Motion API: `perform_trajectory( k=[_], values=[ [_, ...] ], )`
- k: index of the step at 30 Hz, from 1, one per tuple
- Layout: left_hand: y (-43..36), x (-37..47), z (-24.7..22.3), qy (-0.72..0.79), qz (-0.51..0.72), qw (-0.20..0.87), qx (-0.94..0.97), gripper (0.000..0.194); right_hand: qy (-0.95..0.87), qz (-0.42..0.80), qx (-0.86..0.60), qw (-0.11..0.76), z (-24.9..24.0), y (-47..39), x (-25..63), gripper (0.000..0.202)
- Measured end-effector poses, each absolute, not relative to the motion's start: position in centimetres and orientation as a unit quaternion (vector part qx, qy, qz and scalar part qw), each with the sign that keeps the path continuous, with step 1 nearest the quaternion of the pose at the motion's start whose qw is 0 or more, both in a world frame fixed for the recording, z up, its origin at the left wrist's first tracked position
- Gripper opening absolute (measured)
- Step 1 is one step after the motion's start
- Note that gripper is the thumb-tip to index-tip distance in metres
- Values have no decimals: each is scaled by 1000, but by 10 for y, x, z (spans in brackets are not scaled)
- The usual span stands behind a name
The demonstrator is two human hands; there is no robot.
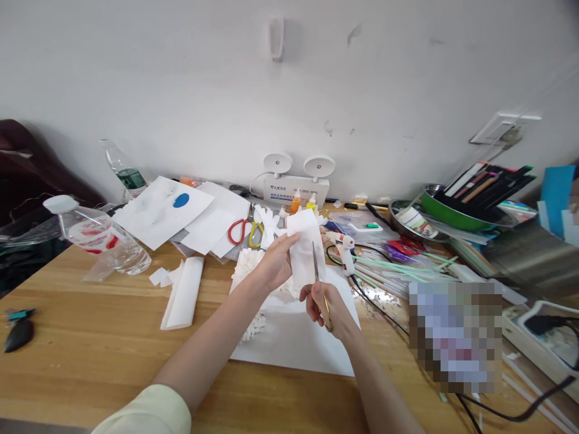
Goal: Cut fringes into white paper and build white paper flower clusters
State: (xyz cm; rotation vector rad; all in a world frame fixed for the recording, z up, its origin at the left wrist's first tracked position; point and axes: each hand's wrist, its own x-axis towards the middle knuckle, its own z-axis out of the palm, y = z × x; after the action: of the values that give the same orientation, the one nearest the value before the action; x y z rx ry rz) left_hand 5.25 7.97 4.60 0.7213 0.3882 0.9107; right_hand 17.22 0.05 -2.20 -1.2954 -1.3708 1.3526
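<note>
My left hand [277, 263] grips a strip of white paper [304, 256] by its left side, holding it up above the table. In my right hand [326, 304] is a pair of scissors [316, 265] with gold-coloured handles; the fingers are closed round the loops. The blade points up and lies against the front of the paper strip. Beneath both hands a white sheet [298, 343] lies on the wooden table. On its left part sits a mass of small crumpled white paper pieces [248, 265], partly hidden behind my left forearm.
Left are a folded white paper [184, 295], a large water bottle [102, 235] and loose sheets [158, 211]. Red-handled scissors [237, 231] and yellow-handled ones [256, 235] lie behind my left hand. On the right are a glue gun [346, 253] with its cable, green sticks and a green bowl [436, 208] of pens.
</note>
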Motion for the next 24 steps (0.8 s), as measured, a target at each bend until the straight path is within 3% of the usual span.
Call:
perform_trajectory(
  k=[24],
  values=[
    [72, 56, 50, 211, 423, 808, 352, 29, -522, 521, -539, 406, -19, 3, 168, 63]
  ],
)
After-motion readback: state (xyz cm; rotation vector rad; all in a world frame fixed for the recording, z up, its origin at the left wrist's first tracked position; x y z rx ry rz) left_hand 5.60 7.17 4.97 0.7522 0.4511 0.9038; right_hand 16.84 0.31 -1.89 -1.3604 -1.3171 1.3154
